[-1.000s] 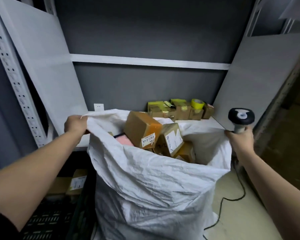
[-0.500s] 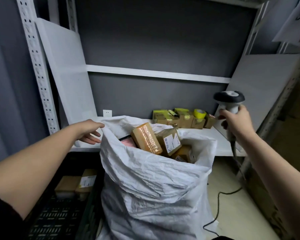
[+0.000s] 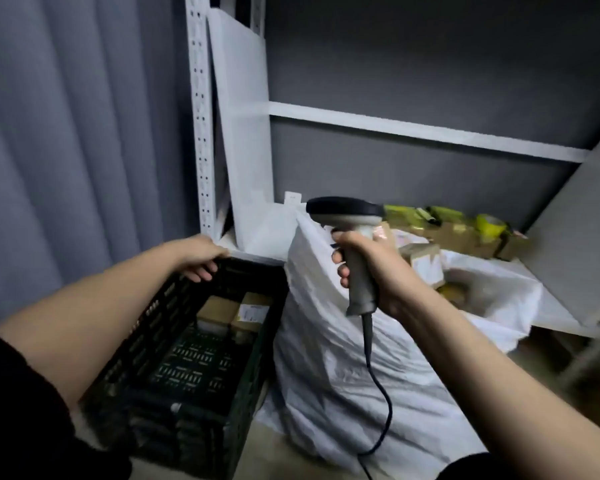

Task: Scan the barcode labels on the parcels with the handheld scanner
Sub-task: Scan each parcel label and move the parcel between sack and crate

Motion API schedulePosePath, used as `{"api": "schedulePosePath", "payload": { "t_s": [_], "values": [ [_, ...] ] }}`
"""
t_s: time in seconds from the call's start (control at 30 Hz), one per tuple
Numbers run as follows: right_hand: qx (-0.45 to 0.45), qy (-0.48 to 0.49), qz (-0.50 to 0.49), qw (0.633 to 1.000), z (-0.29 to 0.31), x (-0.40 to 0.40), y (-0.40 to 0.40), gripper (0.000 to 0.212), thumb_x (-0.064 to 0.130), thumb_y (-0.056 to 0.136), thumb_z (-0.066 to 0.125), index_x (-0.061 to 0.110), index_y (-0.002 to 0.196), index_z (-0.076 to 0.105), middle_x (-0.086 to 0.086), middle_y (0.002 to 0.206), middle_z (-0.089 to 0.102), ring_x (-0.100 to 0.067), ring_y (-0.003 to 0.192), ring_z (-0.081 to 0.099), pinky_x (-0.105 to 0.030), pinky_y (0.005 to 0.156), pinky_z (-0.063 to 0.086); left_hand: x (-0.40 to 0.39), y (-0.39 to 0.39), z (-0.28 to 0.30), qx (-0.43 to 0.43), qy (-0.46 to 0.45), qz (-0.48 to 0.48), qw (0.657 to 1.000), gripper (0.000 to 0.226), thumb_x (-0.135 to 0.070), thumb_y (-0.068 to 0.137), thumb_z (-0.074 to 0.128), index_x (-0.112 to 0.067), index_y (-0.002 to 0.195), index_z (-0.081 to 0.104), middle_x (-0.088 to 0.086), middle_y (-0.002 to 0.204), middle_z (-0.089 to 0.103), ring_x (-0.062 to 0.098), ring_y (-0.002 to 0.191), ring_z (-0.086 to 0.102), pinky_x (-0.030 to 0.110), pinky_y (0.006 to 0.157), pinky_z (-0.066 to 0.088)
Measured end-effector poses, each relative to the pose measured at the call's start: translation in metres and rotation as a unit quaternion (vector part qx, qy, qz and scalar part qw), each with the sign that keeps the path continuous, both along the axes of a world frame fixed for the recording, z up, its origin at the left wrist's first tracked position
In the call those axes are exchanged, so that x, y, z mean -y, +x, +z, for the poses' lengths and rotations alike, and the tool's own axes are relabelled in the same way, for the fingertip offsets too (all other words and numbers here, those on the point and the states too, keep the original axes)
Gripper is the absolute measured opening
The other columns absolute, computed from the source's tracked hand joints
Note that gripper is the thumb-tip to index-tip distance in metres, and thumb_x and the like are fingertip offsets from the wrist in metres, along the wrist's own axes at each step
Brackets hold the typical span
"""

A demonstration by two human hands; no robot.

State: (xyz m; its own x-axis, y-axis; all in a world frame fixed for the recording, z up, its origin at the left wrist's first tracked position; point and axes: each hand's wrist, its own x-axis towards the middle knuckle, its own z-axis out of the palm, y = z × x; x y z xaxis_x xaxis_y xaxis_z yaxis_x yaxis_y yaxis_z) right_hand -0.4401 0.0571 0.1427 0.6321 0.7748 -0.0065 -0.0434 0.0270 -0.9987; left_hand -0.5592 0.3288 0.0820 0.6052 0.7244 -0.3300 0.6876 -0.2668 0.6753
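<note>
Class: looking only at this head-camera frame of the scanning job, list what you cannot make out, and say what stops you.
Head view only:
- Label text on the boxes in the crate: too small and dim.
- Parcels in the sack: motion blur, partly hidden by the right hand and scanner.
- Scanner cable end: cut off by the bottom edge.
- Left hand fingertips: curled behind the crate's rim.
- Items on the shelf: blurred.

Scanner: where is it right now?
In the head view the scanner sits mid-frame, gripped by the right hand in front of the white sack, to the right of the black crate, its cord hanging down.
</note>
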Motion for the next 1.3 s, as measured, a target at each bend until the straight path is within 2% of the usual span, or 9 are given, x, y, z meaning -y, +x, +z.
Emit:
{"api": "schedulePosePath", "payload": {
  "t_s": [0.23,0.3,0.4,0.67,0.83,0.93,1.07,1.2,1.3],
  "values": [
    [0.009,-0.072,0.023,0.997,-0.12,-0.097,-0.011,0.009,0.007,0.094,0.057,0.005,0.097,0.05,-0.007,0.06,0.055,-0.01,0.038,0.043,-0.022,0.038,0.037,-0.037,-0.019,-0.092,-0.099,0.019,-0.022,0.995,0.02,-0.03,0.094,0.05,-0.011,0.1,0.053,0.009,0.087,0.054,0.019,0.065,0.054,0.024,0.053,0.043],
    [0.001,-0.085,0.02,0.996,-0.148,-0.124,-0.007,0.011,0.006,0.093,0.057,0.005,0.099,0.048,-0.006,0.059,0.055,-0.01,0.038,0.043,-0.022,0.038,0.036,-0.047,-0.014,-0.121,-0.123,0.04,-0.045,0.991,0.043,-0.036,0.091,0.056,-0.011,0.125,0.046,0.011,0.109,0.056,0.025,0.092,0.058,0.029,0.069,0.049],
    [-0.009,-0.093,-0.001,0.996,-0.184,-0.164,0.004,0.012,0.007,0.093,0.06,0.008,0.096,0.048,-0.006,0.06,0.056,-0.011,0.038,0.044,-0.023,0.039,0.036,-0.061,0.004,-0.168,-0.14,0.062,-0.091,0.984,0.074,-0.036,0.091,0.058,-0.01,0.149,0.02,0.017,0.147,0.034,0.032,0.13,0.041,0.03,0.099,0.039],
    [-0.064,-0.119,-0.052,0.989,-0.266,-0.237,0.035,0.013,0.008,0.093,0.059,0.005,0.104,0.054,-0.004,0.06,0.058,-0.012,0.042,0.045,-0.025,0.044,0.038,-0.114,0.082,-0.311,-0.222,0.048,-0.166,0.96,0.078,-0.047,0.094,0.05,-0.034,0.153,0.001,0.011,0.158,-0.005,0.04,0.14,0.018,0.046,0.108,0.033],
    [-0.071,-0.114,-0.087,0.987,-0.299,-0.251,0.057,0.016,0.006,0.093,0.058,-0.002,0.107,0.055,-0.003,0.055,0.058,-0.01,0.038,0.045,-0.022,0.039,0.037,-0.136,0.128,-0.379,-0.102,-0.094,0.002,0.99,0.074,-0.052,0.095,0.045,-0.025,0.152,0.005,0.014,0.152,0.014,0.038,0.133,0.03,0.042,0.099,0.035],
    [-0.082,-0.107,-0.1,0.986,-0.307,-0.252,0.063,0.012,0.011,0.093,0.06,0.0,0.099,0.058,0.001,0.052,0.058,-0.009,0.038,0.046,-0.021,0.04,0.038,-0.15,0.147,-0.403,-0.024,-0.251,0.154,0.955,0.079,-0.057,0.094,0.045,-0.013,0.151,0.012,0.013,0.15,0.027,0.033,0.129,0.04,0.034,0.087,0.038],
    [-0.101,-0.1,-0.107,0.984,-0.316,-0.251,0.065,0.01,0.013,0.093,0.059,0.007,0.085,0.057,0.001,0.053,0.057,-0.01,0.039,0.045,-0.023,0.042,0.037,-0.147,0.159,-0.429,0.045,-0.379,0.214,0.899,0.079,-0.057,0.091,0.05,-0.019,0.15,0.014,0.01,0.147,0.038,0.031,0.128,0.043,0.041,0.095,0.04],
    [-0.102,-0.101,-0.103,0.984,-0.324,-0.25,0.062,0.018,0.014,0.093,0.059,0.006,0.078,0.056,-0.001,0.052,0.056,-0.012,0.039,0.045,-0.024,0.043,0.037,-0.141,0.161,-0.441,0.13,-0.421,0.29,0.85,0.073,-0.043,0.086,0.065,-0.023,0.142,0.022,0.012,0.133,0.049,0.029,0.114,0.051,0.04,0.086,0.044],
    [-0.111,-0.107,-0.099,0.983,-0.323,-0.248,0.06,0.017,0.014,0.093,0.06,0.005,0.08,0.057,-0.001,0.051,0.055,-0.013,0.041,0.045,-0.024,0.044,0.037,-0.138,0.161,-0.438,0.169,-0.388,0.322,0.847,0.067,-0.034,0.08,0.074,-0.02,0.127,0.03,0.012,0.127,0.053,0.029,0.11,0.055,0.04,0.088,0.049]
  ]
}}
